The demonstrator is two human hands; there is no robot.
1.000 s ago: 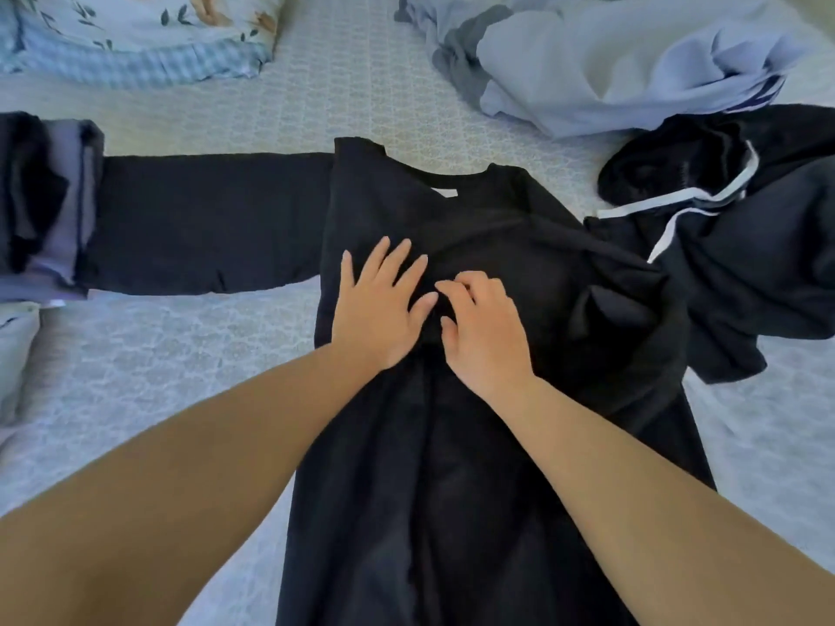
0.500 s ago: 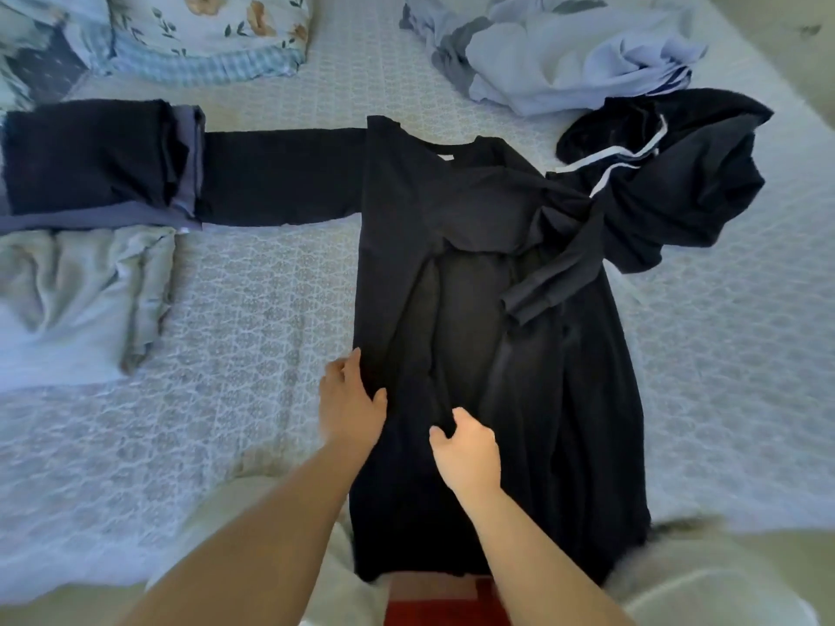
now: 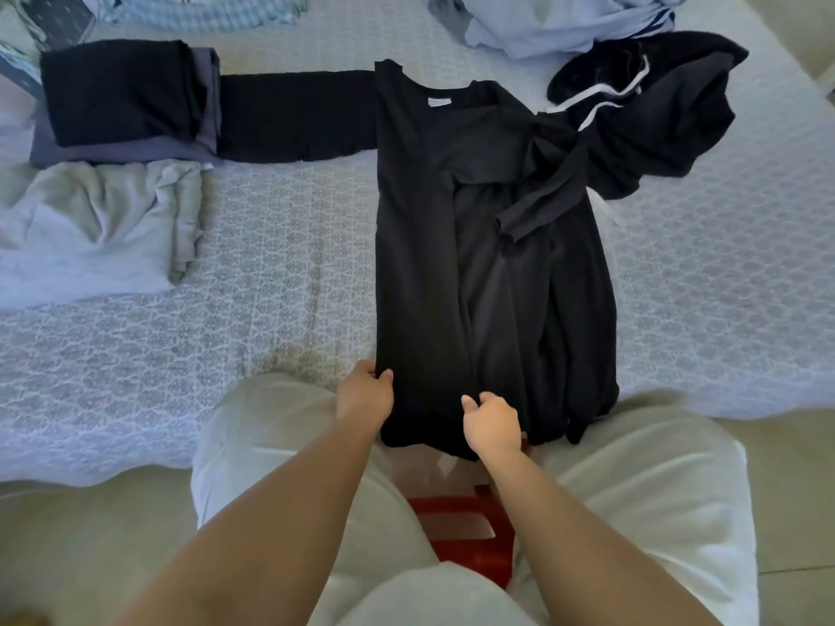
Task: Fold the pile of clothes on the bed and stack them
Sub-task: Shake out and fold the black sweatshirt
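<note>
A black long-sleeved garment (image 3: 452,246) lies lengthwise on the bed (image 3: 289,282), one sleeve stretched out to the left, the other folded across its chest. My left hand (image 3: 363,393) grips its lower left edge near the hem. My right hand (image 3: 490,420) pinches the fabric at the hem's middle, fingers curled. A folded stack of dark clothes (image 3: 122,94) sits at the far left. A crumpled black piece with white stripes (image 3: 655,115) lies at the garment's right shoulder, and a light blue heap (image 3: 565,20) lies behind it.
A loose pale grey-green garment (image 3: 95,223) lies left of the black one. A floral pillow (image 3: 203,9) is at the top left. My knees in white trousers (image 3: 271,445) press against the bed edge, above a red stool (image 3: 465,535).
Both hands slid down the black garment from its chest to the hem and took hold of the fabric there. The view pulled back toward the bed's near edge.
</note>
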